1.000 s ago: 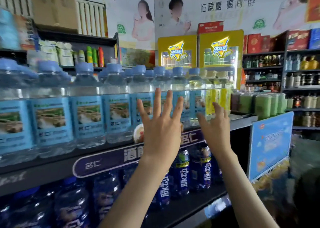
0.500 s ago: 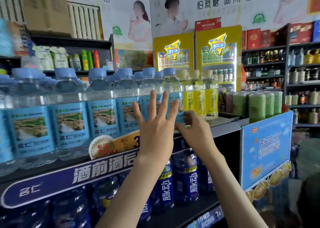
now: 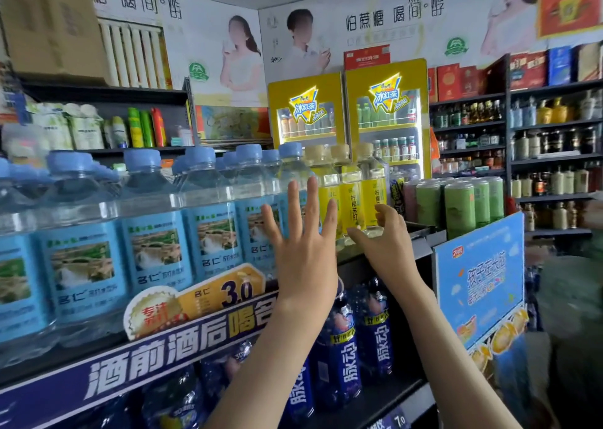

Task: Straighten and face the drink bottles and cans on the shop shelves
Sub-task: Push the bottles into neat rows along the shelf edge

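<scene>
Blue-labelled water bottles [image 3: 156, 252] with blue caps fill the upper shelf [image 3: 182, 340] in a row. To their right stand three yellow-labelled bottles [image 3: 352, 200], then green cans [image 3: 460, 207]. My left hand [image 3: 303, 242] is raised with straight, spread fingers in front of the rightmost blue-labelled bottles. My right hand [image 3: 385, 242] is at the base of the yellow-labelled bottles, fingers half curled and thumb pointing left. Whether it grips a bottle is unclear. Dark blue bottles [image 3: 342, 347] stand on the shelf below, partly behind my forearms.
A blue sign [image 3: 479, 278] hangs off the shelf's right end. Behind stand two yellow drink coolers [image 3: 385, 102] and dark wall shelves [image 3: 554, 154] of small bottles. A yellow price tag [image 3: 225, 291] sticks up on the shelf's front rail.
The view has swung left and closer to the shelf. My right hand has moved right, from beside the last blue-labelled bottle to the yellow-labelled ones. My left hand stays spread in front of the blue-labelled bottles.
</scene>
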`<action>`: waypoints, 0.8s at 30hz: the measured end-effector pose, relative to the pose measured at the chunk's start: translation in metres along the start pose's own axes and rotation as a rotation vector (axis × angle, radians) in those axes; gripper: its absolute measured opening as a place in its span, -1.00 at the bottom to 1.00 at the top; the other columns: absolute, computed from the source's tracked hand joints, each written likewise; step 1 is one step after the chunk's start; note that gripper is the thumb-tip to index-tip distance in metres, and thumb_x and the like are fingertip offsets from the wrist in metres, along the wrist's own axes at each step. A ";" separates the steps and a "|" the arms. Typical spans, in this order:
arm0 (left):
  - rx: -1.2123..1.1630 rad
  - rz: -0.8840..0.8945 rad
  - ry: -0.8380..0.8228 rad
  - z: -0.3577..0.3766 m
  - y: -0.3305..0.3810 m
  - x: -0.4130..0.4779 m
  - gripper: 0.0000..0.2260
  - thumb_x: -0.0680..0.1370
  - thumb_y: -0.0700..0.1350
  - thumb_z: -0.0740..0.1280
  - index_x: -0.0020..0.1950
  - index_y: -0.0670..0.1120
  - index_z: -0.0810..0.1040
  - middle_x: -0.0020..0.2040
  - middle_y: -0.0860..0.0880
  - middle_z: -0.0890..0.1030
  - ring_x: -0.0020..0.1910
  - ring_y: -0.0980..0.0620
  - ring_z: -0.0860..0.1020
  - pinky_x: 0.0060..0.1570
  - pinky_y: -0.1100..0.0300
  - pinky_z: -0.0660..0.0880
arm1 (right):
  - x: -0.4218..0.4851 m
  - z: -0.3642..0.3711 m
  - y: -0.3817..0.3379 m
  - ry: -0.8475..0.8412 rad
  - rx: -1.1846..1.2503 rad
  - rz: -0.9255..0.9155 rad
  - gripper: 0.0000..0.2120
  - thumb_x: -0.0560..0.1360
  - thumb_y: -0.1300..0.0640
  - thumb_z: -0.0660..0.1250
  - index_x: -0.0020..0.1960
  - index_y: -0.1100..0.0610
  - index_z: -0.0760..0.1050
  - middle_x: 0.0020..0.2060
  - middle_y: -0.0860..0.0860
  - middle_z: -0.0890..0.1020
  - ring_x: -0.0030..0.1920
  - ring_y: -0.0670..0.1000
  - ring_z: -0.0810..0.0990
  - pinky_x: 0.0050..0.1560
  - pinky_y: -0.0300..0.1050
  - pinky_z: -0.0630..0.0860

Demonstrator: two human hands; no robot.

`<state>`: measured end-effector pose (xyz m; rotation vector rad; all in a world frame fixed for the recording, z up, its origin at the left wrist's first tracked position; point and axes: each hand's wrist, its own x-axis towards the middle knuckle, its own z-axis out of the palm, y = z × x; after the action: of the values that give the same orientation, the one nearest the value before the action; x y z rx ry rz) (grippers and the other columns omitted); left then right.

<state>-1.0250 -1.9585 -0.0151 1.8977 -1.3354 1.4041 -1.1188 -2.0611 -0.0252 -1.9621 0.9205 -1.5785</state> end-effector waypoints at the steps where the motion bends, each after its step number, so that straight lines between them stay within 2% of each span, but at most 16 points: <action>1: -0.004 -0.009 0.010 0.001 0.001 -0.001 -0.11 0.17 -0.14 0.63 0.45 0.02 0.35 0.54 -0.16 0.13 0.51 -0.24 0.00 0.36 -0.32 -0.29 | 0.000 -0.001 0.000 -0.004 0.004 -0.001 -0.34 0.46 0.02 0.43 0.44 0.15 0.22 0.34 0.08 0.35 0.35 0.03 0.32 0.26 -0.17 0.26; 4: -0.002 -0.014 0.008 0.003 -0.002 0.000 -0.06 0.18 -0.14 0.63 0.49 0.01 0.27 0.55 -0.16 0.08 0.51 -0.25 -0.04 0.35 -0.34 -0.28 | 0.002 -0.006 -0.002 -0.014 0.026 0.004 -0.28 0.44 0.01 0.45 0.46 0.14 0.18 0.38 0.07 0.31 0.37 0.02 0.31 0.24 -0.21 0.24; 10: 0.030 -0.014 0.008 0.005 -0.002 0.005 -0.03 0.19 -0.07 0.63 0.51 -0.06 0.22 0.54 -0.19 0.11 0.50 -0.25 -0.02 0.36 -0.33 -0.25 | 0.031 -0.026 0.004 -0.021 0.092 0.049 -0.18 0.40 -0.04 0.48 0.49 0.12 0.13 0.41 0.08 0.25 0.38 0.07 0.28 0.34 -0.01 0.30; 14: 0.036 -0.006 0.038 0.006 -0.002 0.013 -0.06 0.19 0.02 0.63 0.48 -0.11 0.29 0.52 -0.22 0.16 0.50 -0.25 0.03 0.37 -0.31 -0.28 | 0.060 -0.032 0.010 -0.070 0.196 0.052 -0.09 0.36 -0.07 0.50 0.51 0.09 0.05 0.46 0.05 0.19 0.45 0.06 0.20 0.41 0.11 0.24; 16: 0.056 -0.007 0.049 0.002 0.000 0.024 -0.13 0.26 0.11 0.57 0.47 -0.13 0.32 0.51 -0.23 0.21 0.50 -0.26 0.04 0.36 -0.31 -0.30 | 0.075 -0.033 0.008 -0.087 0.217 -0.025 -0.15 0.39 -0.04 0.48 0.50 0.09 0.08 0.45 0.04 0.22 0.44 0.04 0.20 0.39 0.04 0.25; 19: 0.091 -0.020 0.077 -0.005 0.009 0.047 -0.26 0.34 0.10 0.51 0.43 -0.15 0.37 0.45 -0.21 0.34 0.49 -0.27 0.15 0.34 -0.28 -0.36 | 0.098 -0.038 0.000 -0.099 0.171 -0.191 -0.33 0.46 -0.02 0.42 0.46 0.04 0.19 0.39 0.00 0.30 0.38 0.00 0.29 0.15 -0.23 0.34; 20: 0.103 -0.024 0.084 -0.007 0.013 0.055 -0.29 0.36 0.08 0.51 0.42 -0.16 0.39 0.42 -0.20 0.39 0.48 -0.26 0.19 0.33 -0.28 -0.38 | 0.106 -0.040 -0.004 -0.111 0.151 -0.237 -0.38 0.48 -0.02 0.39 0.45 0.02 0.23 0.39 -0.01 0.31 0.37 0.00 0.30 0.11 -0.27 0.36; 21: 0.114 -0.025 0.087 -0.007 0.017 0.063 -0.32 0.37 0.04 0.51 0.41 -0.16 0.41 0.38 -0.20 0.44 0.47 -0.25 0.22 0.33 -0.28 -0.39 | 0.115 -0.040 -0.007 -0.123 0.138 -0.280 -0.43 0.50 -0.02 0.37 0.44 0.01 0.27 0.38 -0.01 0.32 0.36 0.00 0.31 0.15 -0.24 0.35; 24: 0.190 -0.023 0.041 -0.009 0.025 0.084 -0.43 0.42 -0.09 0.49 0.39 -0.14 0.42 0.24 -0.16 0.56 0.43 -0.20 0.31 0.30 -0.34 -0.37 | 0.139 -0.037 -0.014 -0.179 0.051 -0.400 -0.56 0.52 -0.08 0.32 0.36 -0.01 0.41 0.32 -0.02 0.46 0.34 0.03 0.37 0.38 0.09 0.24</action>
<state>-1.0495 -1.9995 0.0586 1.9846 -1.1935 1.5989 -1.1353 -2.1517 0.0860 -2.3092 0.4291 -1.5741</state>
